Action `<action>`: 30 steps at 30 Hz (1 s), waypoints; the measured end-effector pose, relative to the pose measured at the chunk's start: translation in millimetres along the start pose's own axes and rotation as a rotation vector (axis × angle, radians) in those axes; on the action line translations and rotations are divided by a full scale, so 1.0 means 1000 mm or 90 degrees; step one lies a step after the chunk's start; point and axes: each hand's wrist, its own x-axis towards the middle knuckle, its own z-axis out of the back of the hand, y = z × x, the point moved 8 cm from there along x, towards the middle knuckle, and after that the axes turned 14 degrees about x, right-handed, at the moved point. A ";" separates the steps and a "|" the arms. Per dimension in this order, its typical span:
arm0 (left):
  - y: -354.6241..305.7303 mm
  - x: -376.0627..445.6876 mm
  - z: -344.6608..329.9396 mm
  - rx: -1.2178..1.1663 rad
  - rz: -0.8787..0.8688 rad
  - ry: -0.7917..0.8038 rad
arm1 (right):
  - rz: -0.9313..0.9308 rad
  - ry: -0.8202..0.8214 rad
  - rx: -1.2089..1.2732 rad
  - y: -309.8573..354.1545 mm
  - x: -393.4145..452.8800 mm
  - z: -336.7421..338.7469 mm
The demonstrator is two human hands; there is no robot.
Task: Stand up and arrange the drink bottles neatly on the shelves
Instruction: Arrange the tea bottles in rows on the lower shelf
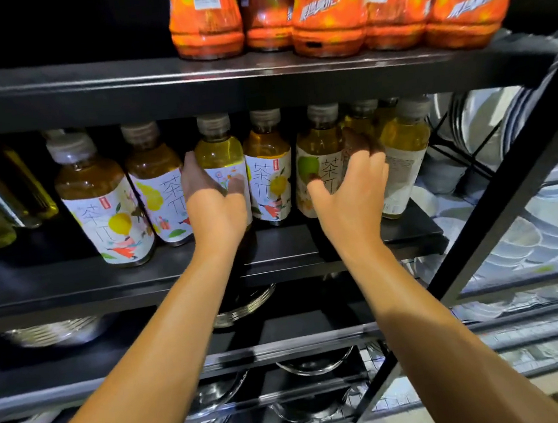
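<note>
A black middle shelf (72, 284) carries a row of upright tea bottles (104, 202); the black upper shelf (86, 93) above it carries orange drink bottles (328, 9) standing close together.

Light: dim overall; shelf recesses nearly black.
Glare: seen on orange bottles (328, 9).
Blur: soft at edges.
Distortion: wide-angle, shelf frame (497, 209) bent.

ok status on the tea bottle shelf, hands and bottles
Left hand grips a tea bottle. Right hand grips another tea bottle. Both upright on the middle shelf. Nothing blocking.
</note>
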 end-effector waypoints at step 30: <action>-0.046 -0.050 -0.105 -0.029 -0.060 0.295 | -0.130 0.077 0.183 -0.096 0.020 0.045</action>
